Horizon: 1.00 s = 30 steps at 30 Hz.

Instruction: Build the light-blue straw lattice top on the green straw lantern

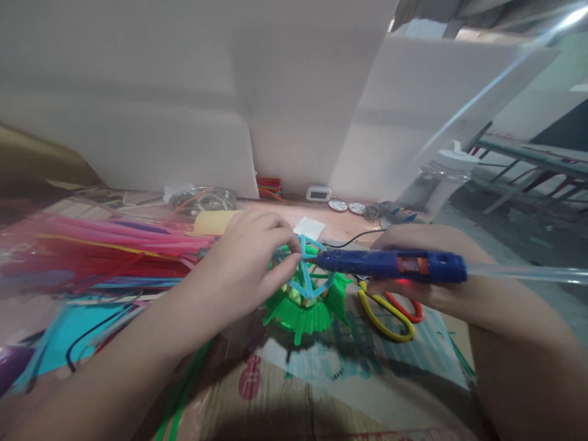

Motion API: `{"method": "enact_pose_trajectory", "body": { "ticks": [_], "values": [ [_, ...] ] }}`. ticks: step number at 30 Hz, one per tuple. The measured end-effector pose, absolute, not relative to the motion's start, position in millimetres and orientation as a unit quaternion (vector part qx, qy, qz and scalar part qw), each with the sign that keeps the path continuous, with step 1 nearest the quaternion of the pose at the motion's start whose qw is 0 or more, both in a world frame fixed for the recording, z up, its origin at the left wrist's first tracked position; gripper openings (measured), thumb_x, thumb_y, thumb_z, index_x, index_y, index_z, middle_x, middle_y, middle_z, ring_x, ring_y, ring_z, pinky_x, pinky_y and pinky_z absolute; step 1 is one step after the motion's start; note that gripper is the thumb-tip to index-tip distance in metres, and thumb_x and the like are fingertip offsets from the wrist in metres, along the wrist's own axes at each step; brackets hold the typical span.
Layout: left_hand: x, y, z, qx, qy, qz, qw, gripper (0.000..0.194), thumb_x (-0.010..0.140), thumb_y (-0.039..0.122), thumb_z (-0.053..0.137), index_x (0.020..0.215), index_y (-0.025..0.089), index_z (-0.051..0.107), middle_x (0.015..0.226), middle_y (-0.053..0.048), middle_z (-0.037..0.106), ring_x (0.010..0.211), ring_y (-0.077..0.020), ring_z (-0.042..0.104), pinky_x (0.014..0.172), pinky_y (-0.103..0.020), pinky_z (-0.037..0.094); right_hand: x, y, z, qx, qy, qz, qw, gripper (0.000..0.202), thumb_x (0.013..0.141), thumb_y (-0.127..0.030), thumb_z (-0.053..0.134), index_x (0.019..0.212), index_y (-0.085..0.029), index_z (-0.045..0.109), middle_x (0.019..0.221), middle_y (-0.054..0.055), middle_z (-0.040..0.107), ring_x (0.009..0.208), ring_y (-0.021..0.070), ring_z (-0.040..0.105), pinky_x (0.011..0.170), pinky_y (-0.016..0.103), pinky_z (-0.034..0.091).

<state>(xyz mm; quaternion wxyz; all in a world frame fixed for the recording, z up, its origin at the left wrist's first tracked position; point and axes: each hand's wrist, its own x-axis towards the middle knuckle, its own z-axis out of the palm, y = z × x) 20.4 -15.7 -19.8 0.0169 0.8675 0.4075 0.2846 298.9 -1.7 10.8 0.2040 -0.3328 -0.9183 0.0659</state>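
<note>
Green-and-blue craft piece (301,315): sits centre, low between both hands, on printed cardboard (275,398). Probably very light; open frame likely springy, easy to bend or crush. Safest grip: low, around the fringed green part, clear of the nozzle. Left to right: pink and red strips (128,245), long, soft-looking, bundled beneath shiny clear film. Nearer, a flat light-blue sheet (87,324), smooth, with a thin dark cord across. Then left hand (243,263), thumb and fingertips pinched together on blue strips (306,272) at the top of the piece. Below those, green fringe, ribbed and matt, flaring outward like a skirt; fuzzy or smooth, cannot tell through the blur. Just right of the fingertips, nozzle of a dark-blue glue gun (358,262), close against the blue strips; actual contact hard to tell. Rigid plastic body, red glow underneath, clear rod (519,272) straight out the back, likely slick. Right hand (427,237) wrapped around the gun, partly hidden behind the body. Beneath, scissors (390,334) with smooth looped handles, yellow and red. Farther back, a transparent bottle (436,184), white lid, hard-looking, tilted in view.
</note>
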Motion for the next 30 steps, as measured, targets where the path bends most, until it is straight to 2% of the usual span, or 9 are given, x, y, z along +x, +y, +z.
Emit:
{"method": "enact_pose_trajectory", "body": {
  "ticks": [4, 16, 23, 30],
  "values": [
    [20.3, -16.2, -19.5, 0.865, 0.413, 0.284, 0.018, 0.015, 0.096, 0.026, 0.055, 0.090, 0.020, 0.068, 0.097, -0.005, 0.067, 0.101, -0.0236, 0.058, 0.093, -0.039, 0.041, 297.4, -1.8, 11.8, -0.336, -0.918, 0.070, 0.200, 0.034, 0.085, -0.053, 0.072, 0.085, -0.019, 0.070, 0.077, 0.003, 0.072, 0.065, 0.0177, 0.063, 0.056, 0.027, 0.039],
    [20.4, -15.2, -18.6, 0.865, 0.417, 0.279, 0.025, 0.016, 0.094, 0.028, 0.056, 0.088, 0.019, 0.068, 0.099, -0.006, 0.068, 0.103, -0.0250, 0.059, 0.096, -0.041, 0.041, 296.0, -5.0, 15.1, -0.341, -0.917, 0.058, 0.196, 0.044, 0.087, -0.061, 0.065, 0.076, -0.018, 0.067, 0.068, 0.003, 0.068, 0.059, 0.0157, 0.056, 0.054, 0.026, 0.034],
    [20.5, -15.8, -17.1, 0.867, 0.415, 0.274, 0.023, 0.016, 0.094, 0.028, 0.055, 0.087, 0.020, 0.067, 0.099, -0.006, 0.068, 0.104, -0.0250, 0.058, 0.096, -0.042, 0.041, 294.0, -6.2, 16.4, -0.357, -0.910, 0.058, 0.203, 0.049, 0.084, -0.066, 0.066, 0.071, -0.019, 0.067, 0.063, 0.002, 0.066, 0.054, 0.0152, 0.053, 0.051, 0.026, 0.031],
    [20.2, -16.1, -17.2, 0.866, 0.418, 0.273, 0.022, 0.017, 0.095, 0.028, 0.054, 0.086, 0.020, 0.067, 0.100, -0.007, 0.068, 0.104, -0.0254, 0.058, 0.095, -0.042, 0.042, 293.3, -8.3, 17.3, -0.367, -0.908, 0.064, 0.188, 0.050, 0.086, -0.067, 0.063, 0.071, -0.019, 0.065, 0.065, 0.003, 0.065, 0.056, 0.0154, 0.053, 0.052, 0.027, 0.030]
  ]
}}
